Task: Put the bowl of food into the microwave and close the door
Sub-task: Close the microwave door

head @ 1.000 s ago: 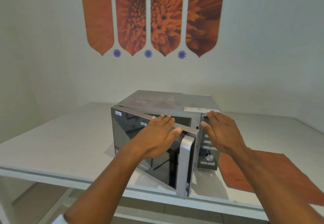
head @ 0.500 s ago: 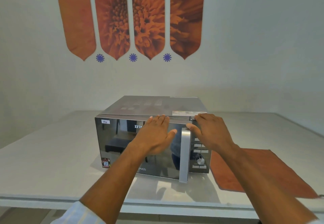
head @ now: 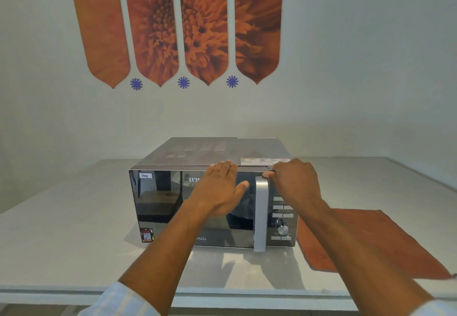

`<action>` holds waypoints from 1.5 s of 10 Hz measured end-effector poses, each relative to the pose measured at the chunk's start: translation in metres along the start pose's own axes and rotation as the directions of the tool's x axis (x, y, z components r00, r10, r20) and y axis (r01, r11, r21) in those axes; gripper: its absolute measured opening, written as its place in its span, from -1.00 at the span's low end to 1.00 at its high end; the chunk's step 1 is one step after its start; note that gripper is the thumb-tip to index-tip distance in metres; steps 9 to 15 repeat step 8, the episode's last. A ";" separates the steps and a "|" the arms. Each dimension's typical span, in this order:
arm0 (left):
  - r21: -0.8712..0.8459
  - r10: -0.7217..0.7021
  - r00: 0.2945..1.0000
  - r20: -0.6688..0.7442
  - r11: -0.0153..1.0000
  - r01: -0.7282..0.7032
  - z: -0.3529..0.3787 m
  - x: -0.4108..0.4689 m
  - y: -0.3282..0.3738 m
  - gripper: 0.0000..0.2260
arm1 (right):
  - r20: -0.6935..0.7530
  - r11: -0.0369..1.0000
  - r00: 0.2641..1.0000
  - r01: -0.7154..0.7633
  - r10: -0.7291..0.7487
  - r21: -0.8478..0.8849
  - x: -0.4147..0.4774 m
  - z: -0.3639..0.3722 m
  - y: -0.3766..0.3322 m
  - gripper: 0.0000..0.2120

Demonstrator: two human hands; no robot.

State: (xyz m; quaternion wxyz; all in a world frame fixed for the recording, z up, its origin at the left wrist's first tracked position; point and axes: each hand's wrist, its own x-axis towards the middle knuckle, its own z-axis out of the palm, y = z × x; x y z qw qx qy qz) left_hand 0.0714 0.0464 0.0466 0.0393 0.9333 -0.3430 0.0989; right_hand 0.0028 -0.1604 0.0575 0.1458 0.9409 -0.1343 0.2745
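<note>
A silver microwave (head: 212, 152) with a dark mirrored door (head: 160, 204) stands on the white table (head: 61, 229). The door lies flush against the body, its silver handle (head: 261, 214) upright at the right side. My left hand (head: 220, 192) presses flat on the door glass, fingers spread and reaching the top edge. My right hand (head: 295, 182) rests on the top right corner above the control panel (head: 283, 216), fingers curled over the edge, thumb at the handle's top. The bowl of food is hidden; the mirrored glass shows nothing inside.
An orange cloth mat (head: 366, 241) lies on the table to the right of the microwave. The table's front edge (head: 222, 296) runs close to me. Orange flower panels (head: 178, 26) hang on the white wall behind.
The door has swung from half open to fully shut under my left hand. My right hand has stayed on the top right corner, its fingers curling more. The camera has moved closer.
</note>
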 end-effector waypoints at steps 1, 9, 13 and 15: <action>0.003 -0.002 1.000 -0.012 1.000 0.002 0.003 0.005 -0.001 -0.28 | 0.017 0.999 0.999 -0.039 0.039 0.000 0.002 0.000 -0.004 -0.73; -0.009 -0.019 0.988 -0.150 1.000 0.018 0.023 0.003 0.000 -0.09 | -0.120 0.937 0.990 -0.028 0.074 0.349 -0.020 -0.011 -0.004 -0.51; -0.009 -0.019 0.988 -0.150 1.000 0.018 0.023 0.003 0.000 -0.09 | -0.120 0.937 0.990 -0.028 0.074 0.349 -0.020 -0.011 -0.004 -0.51; -0.009 -0.019 0.988 -0.150 1.000 0.018 0.023 0.003 0.000 -0.09 | -0.120 0.937 0.990 -0.028 0.074 0.349 -0.020 -0.011 -0.004 -0.51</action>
